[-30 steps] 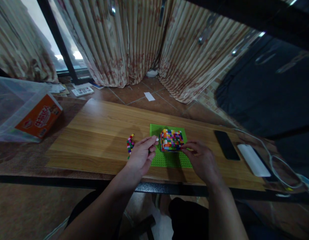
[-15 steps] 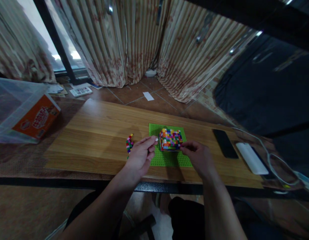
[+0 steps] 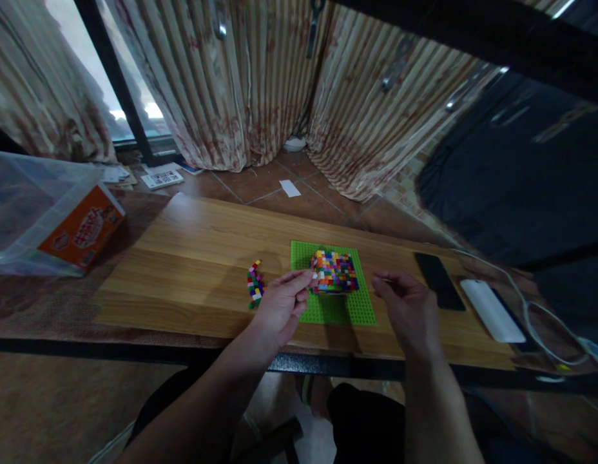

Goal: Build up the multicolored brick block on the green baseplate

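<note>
A block built of many small coloured toy bricks (image 3: 335, 270) stands on a green studded baseplate (image 3: 345, 312). My left hand (image 3: 284, 303) is closed in a pinch at the block's left side, with a small white brick (image 3: 315, 276) at its fingertips. Whether that brick touches the block, I cannot tell. My right hand (image 3: 410, 306) is apart from the block, just right of the baseplate, its fingers curled together; anything between them is too small or hidden. Left of my left hand, a curved group of loose coloured bricks (image 3: 254, 283) lies on the wooden board (image 3: 197, 258).
A clear plastic bin (image 3: 42, 212) with an orange label stands at the left. To the right lie a black phone (image 3: 439, 280), a white slab-shaped device (image 3: 492, 310) and a white cable (image 3: 526, 309). Striped curtains (image 3: 250, 84) hang beyond the table.
My right hand has drawn away from the block's right side, outward to the right. My left hand has brought the white brick closer to the block's left side. The view has shifted slightly.
</note>
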`<state>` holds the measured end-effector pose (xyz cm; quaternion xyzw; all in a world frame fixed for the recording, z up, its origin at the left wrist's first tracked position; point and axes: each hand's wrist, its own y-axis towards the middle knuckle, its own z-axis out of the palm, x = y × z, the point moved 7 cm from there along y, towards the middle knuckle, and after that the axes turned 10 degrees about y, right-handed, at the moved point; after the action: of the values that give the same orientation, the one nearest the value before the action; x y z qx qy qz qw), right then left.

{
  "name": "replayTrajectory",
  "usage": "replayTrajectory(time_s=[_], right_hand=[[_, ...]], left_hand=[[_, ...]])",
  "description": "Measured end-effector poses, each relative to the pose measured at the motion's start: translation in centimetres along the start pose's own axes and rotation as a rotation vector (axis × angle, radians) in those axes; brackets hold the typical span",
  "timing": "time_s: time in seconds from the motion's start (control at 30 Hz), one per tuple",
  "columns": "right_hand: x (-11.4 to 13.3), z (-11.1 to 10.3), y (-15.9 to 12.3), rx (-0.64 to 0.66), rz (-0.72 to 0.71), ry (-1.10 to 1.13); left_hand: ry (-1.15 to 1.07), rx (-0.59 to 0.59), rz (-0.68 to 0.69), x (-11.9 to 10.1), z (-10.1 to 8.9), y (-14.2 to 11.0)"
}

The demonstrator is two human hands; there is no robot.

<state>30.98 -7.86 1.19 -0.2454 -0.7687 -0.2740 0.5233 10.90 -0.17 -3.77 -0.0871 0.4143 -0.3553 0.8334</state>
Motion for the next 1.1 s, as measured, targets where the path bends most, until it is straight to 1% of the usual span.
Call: replayTrajectory(time_s=[0.03, 0.07, 0.13, 0.2, 0.23, 0.33, 0.4, 0.5, 0.6, 0.77, 1.0, 1.1], right_hand=[[0.5, 0.2, -0.2, -0.008, -0.031, 0.059], [1.1, 0.8, -0.5, 0.015, -0.062, 0.104], [2.2, 2.8, -1.3, 0.137, -0.119, 0.162], [3.1, 4.8, -2.2, 0.262, -0.165, 0.169], [3.4, 5.5, -2.5, 0.299, -0.176, 0.166], [3.9, 6.9, -3.1, 0.343, -0.192, 0.149], [4.0, 7.1, -3.1, 0.334, -0.204, 0.133], [3.9, 6.9, -3.1, 0.29, -0.203, 0.136], [3.7, 6.7, -3.1, 0.272, -0.159, 0.187], [3.4, 6.6, -3.0, 0.239, -0.108, 0.222], [3.4, 6.9, -3.0, 0.247, -0.068, 0.267], [3.3, 7.0, -2.9, 0.279, -0.015, 0.325]], left_hand=[[0.002, 0.004, -0.005, 0.1, 0.1, 0.0], [0.005, 0.01, -0.012, 0.2, 0.2, 0.0], [0.014, 0.025, -0.026, 0.4, 0.5, -0.1], [0.028, 0.046, -0.032, 0.5, 0.9, -0.3], [0.036, 0.059, -0.031, 0.6, 1.0, -0.4], [0.053, 0.096, -0.012, 0.5, 1.4, -0.6], [0.05, 0.109, 0.005, 0.5, 1.6, -0.6], [0.035, 0.125, 0.013, 0.6, 1.8, -0.6], [0.031, 0.138, 0.015, 0.6, 1.9, -0.6], [0.05, 0.112, 0.053, 0.4, 1.8, -0.7], [0.083, 0.086, 0.1, 0.3, 1.5, -0.6], [0.072, 0.104, 0.097, 0.3, 1.6, -0.6]])
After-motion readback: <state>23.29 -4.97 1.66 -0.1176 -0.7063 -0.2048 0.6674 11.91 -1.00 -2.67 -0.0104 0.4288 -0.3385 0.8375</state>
